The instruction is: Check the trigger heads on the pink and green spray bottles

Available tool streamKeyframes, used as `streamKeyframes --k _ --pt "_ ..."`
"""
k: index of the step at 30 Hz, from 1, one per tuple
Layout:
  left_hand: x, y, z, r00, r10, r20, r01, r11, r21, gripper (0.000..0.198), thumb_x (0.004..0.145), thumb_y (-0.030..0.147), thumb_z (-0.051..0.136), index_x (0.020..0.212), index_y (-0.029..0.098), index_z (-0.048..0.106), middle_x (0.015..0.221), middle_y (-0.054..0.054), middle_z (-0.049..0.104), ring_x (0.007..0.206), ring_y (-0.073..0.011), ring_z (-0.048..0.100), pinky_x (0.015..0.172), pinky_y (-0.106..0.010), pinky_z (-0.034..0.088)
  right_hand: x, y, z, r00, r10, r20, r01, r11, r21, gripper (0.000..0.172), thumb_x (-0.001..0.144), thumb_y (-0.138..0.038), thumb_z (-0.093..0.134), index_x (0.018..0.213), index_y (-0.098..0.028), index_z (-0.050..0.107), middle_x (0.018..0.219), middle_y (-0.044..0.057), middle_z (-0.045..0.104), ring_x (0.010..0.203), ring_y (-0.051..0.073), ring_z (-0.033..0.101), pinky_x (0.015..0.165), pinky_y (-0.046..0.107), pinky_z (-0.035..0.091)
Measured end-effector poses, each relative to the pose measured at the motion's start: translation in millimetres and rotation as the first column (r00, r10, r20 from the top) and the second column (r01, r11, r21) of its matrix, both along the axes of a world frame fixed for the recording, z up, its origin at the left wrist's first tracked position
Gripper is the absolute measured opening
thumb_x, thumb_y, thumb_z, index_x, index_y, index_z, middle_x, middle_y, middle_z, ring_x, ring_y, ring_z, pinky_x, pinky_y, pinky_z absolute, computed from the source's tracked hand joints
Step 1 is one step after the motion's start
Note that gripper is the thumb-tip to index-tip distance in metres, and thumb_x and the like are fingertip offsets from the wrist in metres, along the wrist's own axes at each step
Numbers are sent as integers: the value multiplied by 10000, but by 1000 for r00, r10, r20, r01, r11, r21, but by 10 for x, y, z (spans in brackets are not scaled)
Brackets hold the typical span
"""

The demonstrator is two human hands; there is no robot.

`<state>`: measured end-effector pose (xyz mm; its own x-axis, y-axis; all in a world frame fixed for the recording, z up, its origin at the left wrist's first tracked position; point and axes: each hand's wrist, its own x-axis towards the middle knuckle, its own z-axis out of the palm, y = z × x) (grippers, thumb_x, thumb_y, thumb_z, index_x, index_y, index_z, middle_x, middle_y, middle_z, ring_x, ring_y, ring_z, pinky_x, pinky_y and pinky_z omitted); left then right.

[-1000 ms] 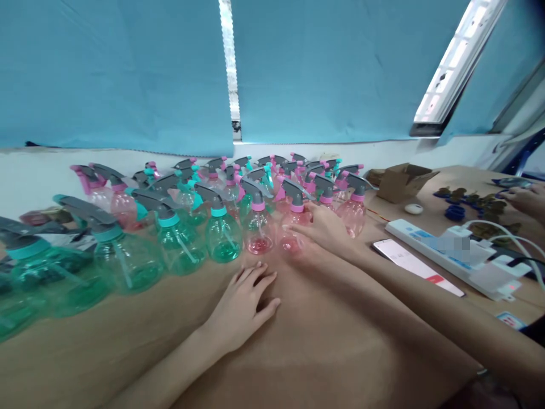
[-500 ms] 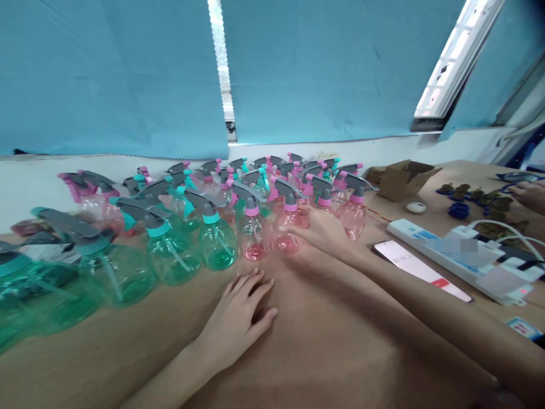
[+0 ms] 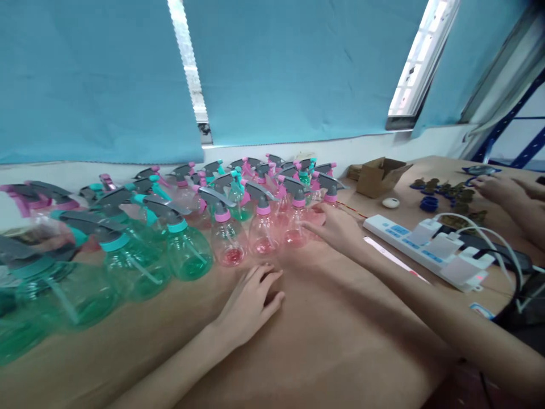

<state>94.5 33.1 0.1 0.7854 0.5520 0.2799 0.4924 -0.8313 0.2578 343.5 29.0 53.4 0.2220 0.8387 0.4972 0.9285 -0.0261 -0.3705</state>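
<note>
A crowd of spray bottles stands along the back of the brown table (image 3: 323, 341): green ones (image 3: 187, 250) at the left, pink ones (image 3: 264, 233) in the middle, all with grey triggers. My left hand (image 3: 251, 301) lies flat on the table in front of the pink bottles, fingers slightly apart, holding nothing. My right hand (image 3: 336, 227) is stretched forward with its fingers extended, the fingertips against the side of a pink bottle (image 3: 297, 230). Another pink bottle (image 3: 330, 196) stands just behind that hand.
A white power strip (image 3: 400, 233) with plugs and cables lies to the right, with a phone (image 3: 389, 257) beside it. Farther back sit a small cardboard box (image 3: 381, 176), a white round piece (image 3: 390, 202) and blue caps (image 3: 428, 201). Another person's hand (image 3: 498, 187) works at the far right.
The view has swung, so everything sits further left in the picture. My right hand stays against the pink bottles; my left hand stays flat on the table.
</note>
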Motion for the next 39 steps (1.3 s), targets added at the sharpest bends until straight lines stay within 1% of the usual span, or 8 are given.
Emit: streamKeyframes --k 11,17,20,25,31,34,36,39 --pt "117 -23 51 997 -9 72 13 998 -62 271 899 186 515 1168 198 537 1215 -82 553 1143 -239 516 966 -417 417 -210 152 -29 998 -62 1 62 985 -162 669 810 -639 439 1212 -104 436 940 194 692 864 358 670 637 377 455" --pt "115 -51 50 985 71 156 -51 990 -130 257 931 224 475 1188 212 488 1195 -65 551 1123 -222 529 958 -407 424 -211 -201 -49 973 -116 198 137 986 -95 684 785 -659 452 1176 -99 458 925 193 680 846 358 653 586 359 425" --pt "128 -103 23 974 120 190 -87 982 -170 469 901 323 539 1316 201 357 1305 -106 482 1206 -256 468 983 -443 402 -248 -484 -52 976 -95 194 106 993 -49 630 767 -689 446 1098 -155 486 1036 162 653 834 329 650 510 314 397" --pt "117 -289 55 969 164 184 -94 935 -341 916 740 459 705 1437 202 170 1458 -141 323 1326 -320 307 1056 -493 299 -444 -875 -92 983 50 174 -36 996 -79 637 729 -735 460 1040 -183 531 832 97 665 657 261 638 449 293 368" --pt "-142 -395 143 967 179 183 -102 924 -369 872 717 428 730 1410 269 225 1368 -110 441 1214 -312 452 973 -489 390 -728 -945 64 950 308 -43 -311 942 -122 654 676 -696 582 1080 -182 553 897 87 684 790 266 648 606 358 486" --pt "-338 -386 139 960 210 184 -130 919 -372 839 719 444 729 1392 272 258 1334 -99 470 1193 -305 470 957 -479 405 -818 -836 249 869 490 -67 -494 866 -74 597 694 -595 650 1137 -206 557 1082 86 664 1004 278 612 781 395 498" --pt "-450 -398 141 959 223 176 -143 914 -380 836 717 434 733 1390 265 267 1337 -97 470 1193 -299 472 961 -471 406 -879 -736 342 738 662 -135 -674 735 -79 437 728 -504 665 1079 -252 598 1145 36 644 1052 229 597 863 356 487" --pt "-568 -444 161 965 203 165 -135 928 -347 788 719 427 730 1369 265 315 1370 -94 442 1242 -314 421 1004 -499 355 -1007 -587 373 646 702 -300 -740 672 -21 385 712 -420 704 1055 -272 610 1172 17 621 1034 193 599 839 312 513"
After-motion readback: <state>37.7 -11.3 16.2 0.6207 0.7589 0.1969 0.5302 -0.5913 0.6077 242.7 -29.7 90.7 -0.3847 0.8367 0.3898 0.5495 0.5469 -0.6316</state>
